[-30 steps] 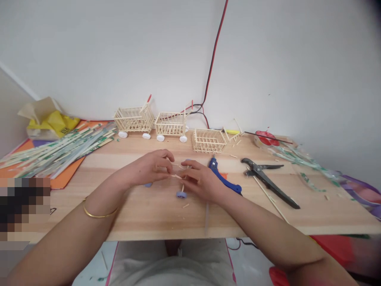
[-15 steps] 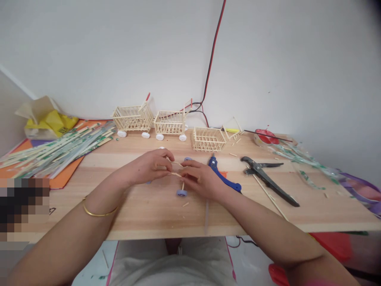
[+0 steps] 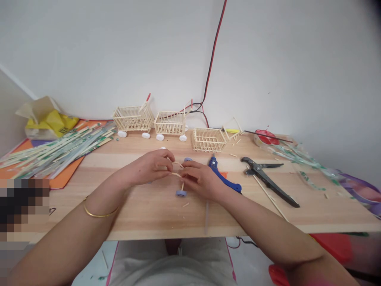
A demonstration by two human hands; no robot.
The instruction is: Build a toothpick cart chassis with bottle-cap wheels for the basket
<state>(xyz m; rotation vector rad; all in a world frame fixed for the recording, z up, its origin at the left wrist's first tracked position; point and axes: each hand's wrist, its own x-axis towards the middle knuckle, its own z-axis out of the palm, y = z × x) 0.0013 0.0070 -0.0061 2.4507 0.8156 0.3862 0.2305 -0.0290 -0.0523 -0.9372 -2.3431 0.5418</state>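
Note:
My left hand and my right hand meet over the middle of the wooden board. Both pinch a small frame of thin wooden sticks that carries lilac wheels; one wheel rests on the board below my fingers, another shows behind them. A gold bangle sits on my left wrist. A blue glue gun lies just right of my right hand.
Two finished stick carts with white wheels and a wheel-less basket stand at the back. Black pliers lie at right, a heap of wrapped sticks at left. Red and black wires hang down the wall.
Nothing much; both hands keep their pinch on the stick frame, and the view has shifted very slightly.

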